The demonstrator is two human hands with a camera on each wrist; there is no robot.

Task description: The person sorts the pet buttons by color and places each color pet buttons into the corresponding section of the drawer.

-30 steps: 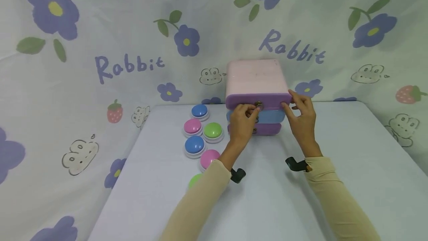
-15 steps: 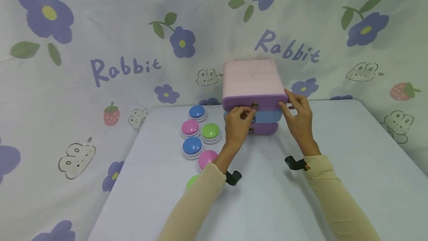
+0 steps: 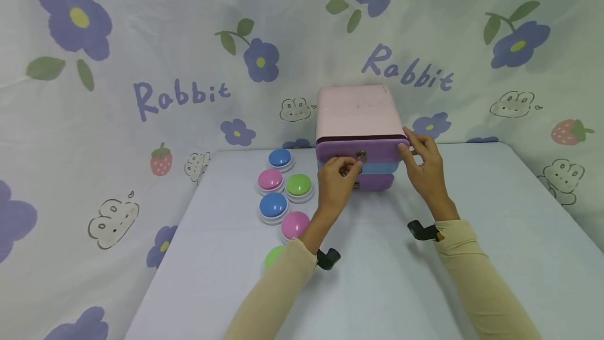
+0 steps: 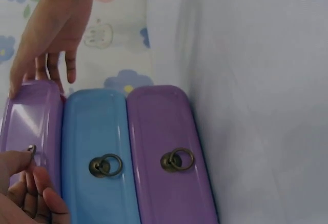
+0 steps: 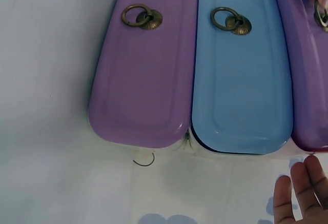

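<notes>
A small chest of drawers (image 3: 357, 112) with a pale pink top stands at the back of the table, against the patterned cloth. Its purple top drawer (image 3: 337, 150) is slightly pulled out, a dark gap showing above the front. My left hand (image 3: 334, 185) pinches that drawer's metal ring pull (image 4: 32, 150) between thumb and finger. At the drawer's right end, my right hand (image 3: 426, 168) grips the edge, thumb on the front and fingers along the side. The blue middle drawer (image 4: 97, 126) and purple bottom drawer (image 4: 165, 124) are closed, their rings hanging free.
Several round push buttons stand left of the chest, among them a blue button (image 3: 280, 157), a pink button (image 3: 270, 179) and a green button (image 3: 299, 185). My left forearm partly covers the nearest green button (image 3: 272, 257). White table surface (image 3: 491, 198) extends to the right.
The top drawer has come forward a little and a dark gap has appeared above it. My left hand has moved slightly toward me with the ring; my right hand stays at the drawer's end.
</notes>
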